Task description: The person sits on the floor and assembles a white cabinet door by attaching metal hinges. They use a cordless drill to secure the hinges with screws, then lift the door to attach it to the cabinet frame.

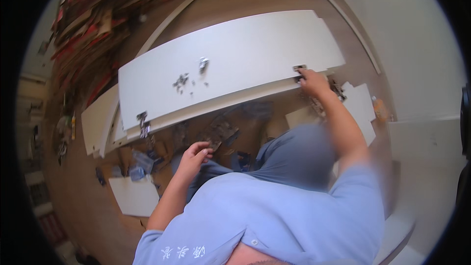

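A long white panel (235, 49) lies flat in front of me on top of other boards. At its near right edge sits a metal cabinet hinge (299, 69), and my right hand (315, 83) has its fingers on it. A second hinge (143, 123) is at the panel's near left corner, partly overhanging the edge. Loose hinge parts and screws (181, 83) lie on the panel's left half, with another metal fitting (203, 64) beside them. My left hand (194, 158) hovers near my lap, fingers loosely bent and apart, with no held thing visible.
Flattened cardboard (93, 29) is piled at the far left. Blue and clear plastic packaging (141, 163) and a small white board (133, 196) lie on the floor at left. At right are more white boards (360, 105) and an orange bottle (379, 110) near the wall.
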### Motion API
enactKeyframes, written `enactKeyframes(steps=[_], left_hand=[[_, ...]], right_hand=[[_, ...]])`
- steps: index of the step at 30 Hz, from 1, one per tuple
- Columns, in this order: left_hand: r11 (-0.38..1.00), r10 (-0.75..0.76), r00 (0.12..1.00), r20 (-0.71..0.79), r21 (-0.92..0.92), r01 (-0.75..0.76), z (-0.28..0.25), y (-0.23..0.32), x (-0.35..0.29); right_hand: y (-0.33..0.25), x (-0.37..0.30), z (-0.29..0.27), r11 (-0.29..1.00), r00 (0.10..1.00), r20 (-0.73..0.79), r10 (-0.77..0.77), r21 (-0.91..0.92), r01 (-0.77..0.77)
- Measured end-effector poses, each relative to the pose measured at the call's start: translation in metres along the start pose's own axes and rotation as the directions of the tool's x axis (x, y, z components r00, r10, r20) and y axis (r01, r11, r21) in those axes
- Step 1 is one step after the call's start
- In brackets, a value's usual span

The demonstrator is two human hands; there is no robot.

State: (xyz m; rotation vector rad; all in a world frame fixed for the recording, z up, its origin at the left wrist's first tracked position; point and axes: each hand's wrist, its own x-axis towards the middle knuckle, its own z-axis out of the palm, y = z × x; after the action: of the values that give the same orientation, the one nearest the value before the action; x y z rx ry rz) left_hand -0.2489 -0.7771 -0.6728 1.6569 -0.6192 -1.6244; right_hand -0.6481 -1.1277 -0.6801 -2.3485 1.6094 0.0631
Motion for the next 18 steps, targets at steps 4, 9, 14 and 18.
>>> enactKeyframes(steps=[4, 9, 14, 18], left_hand=[[0.990, 0.119, 0.993, -0.006, 0.074, -0.118, -0.019, -0.009, -0.004], [0.852, 0.433, 0.866, -0.249, 0.428, -0.303, -0.086, 0.004, -0.010], [0.566, 0.737, 0.582, -0.344, 0.784, -0.254, -0.185, 0.048, -0.001], [0.427, 0.664, 0.684, -0.302, 0.904, -0.017, -0.216, 0.057, 0.031]], right_hand=[[-0.003, 0.000, -0.009, 1.000, 0.996, 0.088, 0.023, 0.017, -0.025], [-0.006, -0.010, -0.012, 0.996, 0.996, -0.008, 0.088, 0.017, -0.088], [-0.007, -0.014, -0.012, 0.998, 0.998, 0.015, 0.066, -0.013, -0.066], [-0.007, -0.005, -0.007, 0.997, 0.999, 0.000, 0.038, -0.062, -0.038]])
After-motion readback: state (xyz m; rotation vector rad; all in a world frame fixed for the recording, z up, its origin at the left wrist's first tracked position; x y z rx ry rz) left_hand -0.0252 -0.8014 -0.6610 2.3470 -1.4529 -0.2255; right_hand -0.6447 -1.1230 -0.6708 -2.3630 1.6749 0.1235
